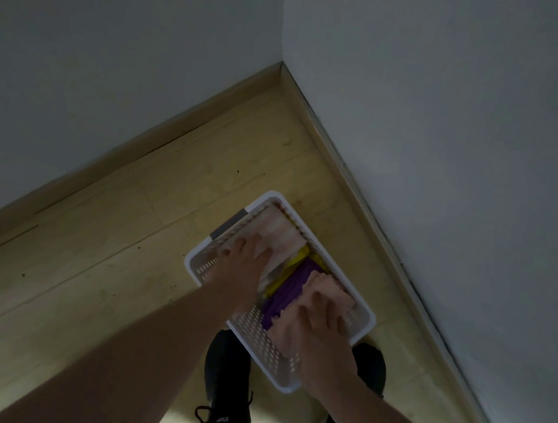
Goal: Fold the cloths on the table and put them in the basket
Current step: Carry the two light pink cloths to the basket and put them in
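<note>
As seen from above: a white perforated basket [251, 332] sits on a wood floor [95, 243] in a room corner.
Left hand [243, 262]: fingers spread flat, pressing a folded pink cloth [282, 235], gripping nothing.
Right hand [312, 335]: flat on another pink cloth [331, 291].
Between them: purple cloth [292, 281], yellow cloth [286, 272].

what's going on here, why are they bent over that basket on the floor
A person stands over a white perforated basket on the wooden floor, both hands inside it. The left hand lies flat on a folded pale pink cloth at the far end; the right hand presses another pink cloth at the near end. A purple cloth and a yellow cloth lie between. No table is in view.
</note>
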Demonstrator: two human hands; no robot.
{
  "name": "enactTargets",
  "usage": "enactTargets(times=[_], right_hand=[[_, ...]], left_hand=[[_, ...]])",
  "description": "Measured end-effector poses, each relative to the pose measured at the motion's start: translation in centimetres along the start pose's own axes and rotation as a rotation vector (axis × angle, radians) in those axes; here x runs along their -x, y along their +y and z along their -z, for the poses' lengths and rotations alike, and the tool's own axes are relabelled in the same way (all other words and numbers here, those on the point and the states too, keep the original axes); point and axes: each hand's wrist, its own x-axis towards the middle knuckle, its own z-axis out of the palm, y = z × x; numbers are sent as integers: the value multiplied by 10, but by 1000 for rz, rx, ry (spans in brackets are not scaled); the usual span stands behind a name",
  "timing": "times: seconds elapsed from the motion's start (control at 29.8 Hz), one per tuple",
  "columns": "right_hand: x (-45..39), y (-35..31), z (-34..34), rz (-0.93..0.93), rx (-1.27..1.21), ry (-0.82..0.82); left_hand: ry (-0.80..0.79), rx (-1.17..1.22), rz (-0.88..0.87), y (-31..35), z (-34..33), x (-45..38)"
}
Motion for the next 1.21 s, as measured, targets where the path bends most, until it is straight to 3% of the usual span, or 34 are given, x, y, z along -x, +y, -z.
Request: enactTargets(times=[0.2, 0.27, 0.54, 0.77, 0.97, 1.14, 1.17, 1.21], right_hand=[[20, 2, -3, 99, 10, 46], [18, 2, 0, 79, 9, -35], [51, -5, 49, 93, 16, -106], [148, -14, 120, 25, -191, -137], [276, -26, 195, -9, -276, 25], [413, -65, 256, 4, -335, 64], [410, -67, 258, 21, -360, 108], [462, -84, 272, 43, -359, 116]], left_hand=[[-64, 55, 53, -1, -10, 18], [-70, 45, 51, -4, -12, 16], [-61, 100, 65, 0, 8, 74], [-30, 261, 122, 15, 59, 200], [14, 388, 116, 29, 132, 339], [76, 510, 140, 54, 186, 486], [133, 541, 131, 53, 186, 482], [150, 563, 173, 60, 200, 542]])
